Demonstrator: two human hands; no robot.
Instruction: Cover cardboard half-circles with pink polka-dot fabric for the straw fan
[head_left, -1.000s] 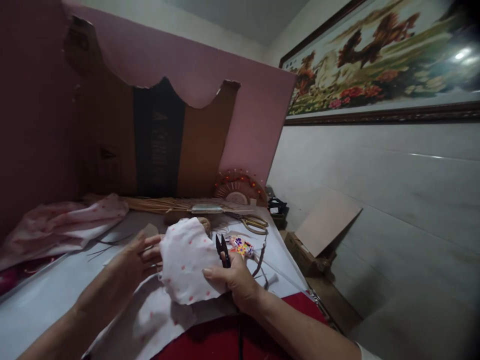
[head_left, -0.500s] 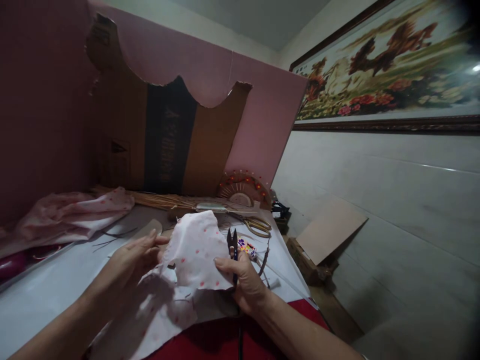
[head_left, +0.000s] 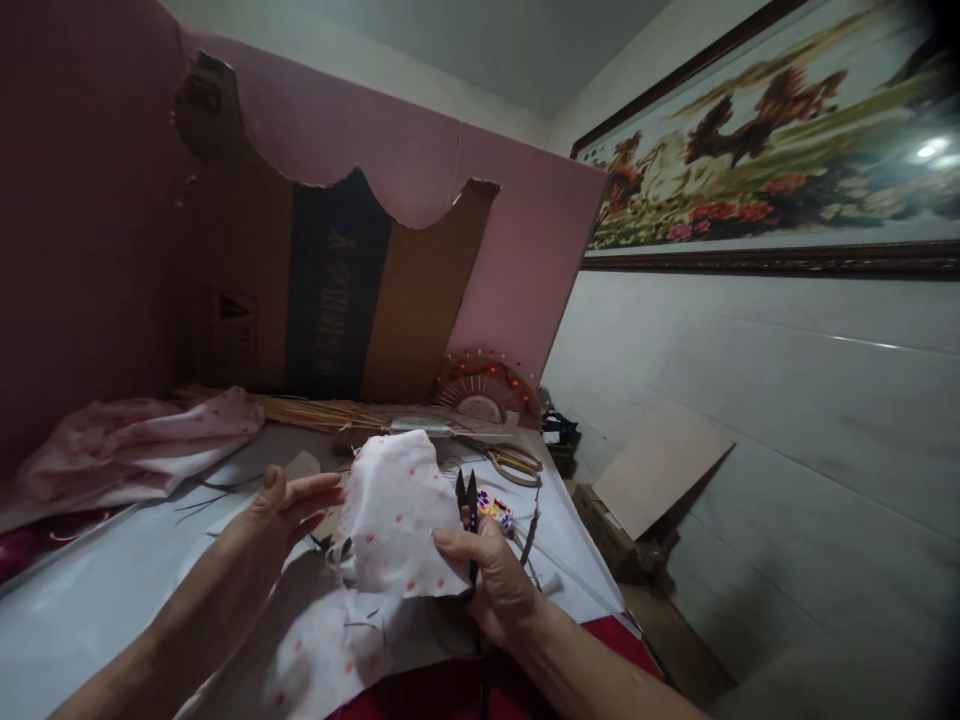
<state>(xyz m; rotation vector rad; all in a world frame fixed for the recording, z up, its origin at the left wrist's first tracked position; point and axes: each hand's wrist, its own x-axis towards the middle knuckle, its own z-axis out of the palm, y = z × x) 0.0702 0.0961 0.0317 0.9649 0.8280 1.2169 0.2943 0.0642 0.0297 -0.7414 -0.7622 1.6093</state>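
Note:
My right hand point(head_left: 504, 575) grips a piece of pale pink fabric with red dots point(head_left: 397, 525) by its right edge, the thumb lying on top. Dark thread snips point(head_left: 468, 510) are held in that same hand, blades pointing up and slightly apart. My left hand point(head_left: 281, 515) is just left of the fabric, fingers stretched out and apart, holding nothing. Frayed threads hang along the fabric's left edge. Below it, a larger dotted cloth point(head_left: 322, 655) lies over the table's front.
Gold-handled scissors point(head_left: 510, 460) lie behind the right hand, near a semicircular pin holder point(head_left: 487, 385). Crumpled dotted cloth point(head_left: 142, 440) lies at left. A cut cardboard sheet point(head_left: 427, 310) leans against the pink panel point(head_left: 525, 260). Dark twigs point(head_left: 530, 535) rest at right.
My left hand has drawn off the fabric's left edge, and its fingers have spread. The fabric piece hangs apart from the cloth below. My right hand keeps hold of fabric and snips.

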